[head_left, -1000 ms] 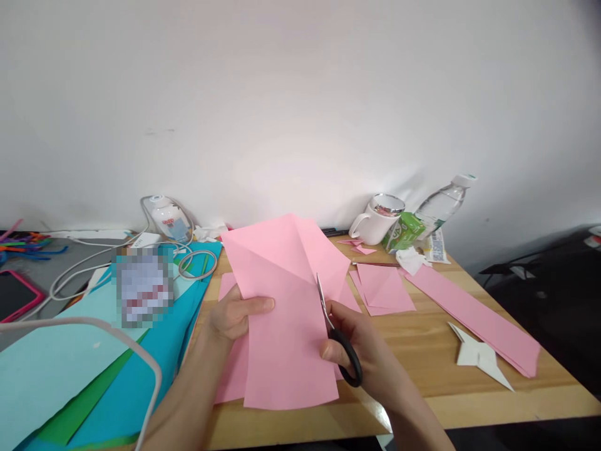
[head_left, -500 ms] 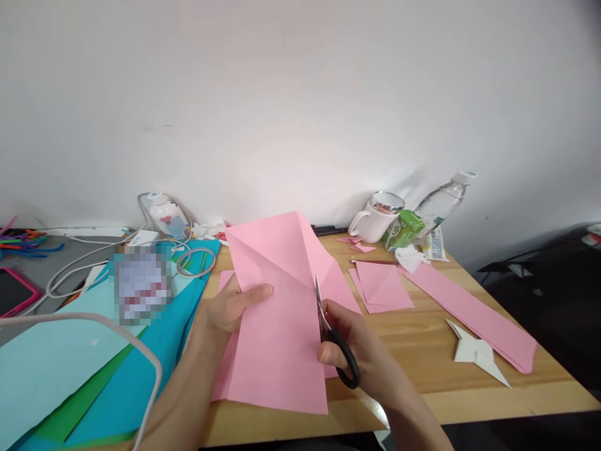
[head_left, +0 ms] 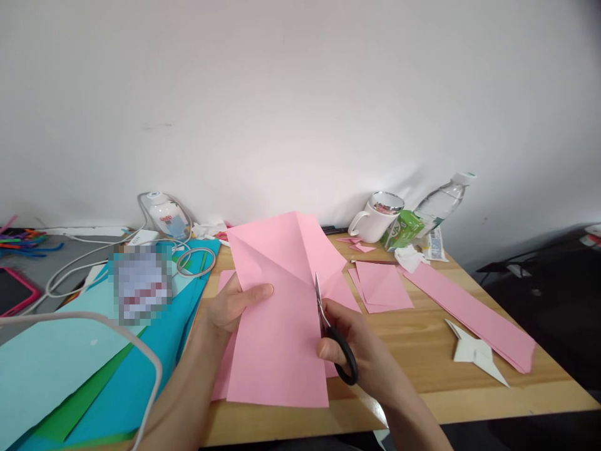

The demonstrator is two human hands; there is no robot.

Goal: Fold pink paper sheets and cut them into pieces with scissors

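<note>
A large creased sheet of pink paper (head_left: 277,338) is held up over the table. My left hand (head_left: 232,307) grips its left edge, thumb on the front and fingers hidden behind. In my right hand (head_left: 352,338) are black-handled scissors (head_left: 345,360), their blades pointing away from me at the sheet's right side. One blade lies over the front of the paper; the other is mostly hidden. Beyond the blades a flap of the sheet spreads to the right. More pink paper (head_left: 223,373) lies beneath.
Pink squares (head_left: 385,285), long pink strips (head_left: 469,313) and a white folded paper star (head_left: 474,354) lie on the right. Behind them stand a white mug (head_left: 375,219), a green box (head_left: 402,230) and a water bottle (head_left: 441,200). Blue and green sheets (head_left: 126,388) and a cable (head_left: 154,376) occupy the left.
The flap beyond the scissors has swung out to the right. The sheet's lower edge has risen slightly, while both hands stay almost in place.
</note>
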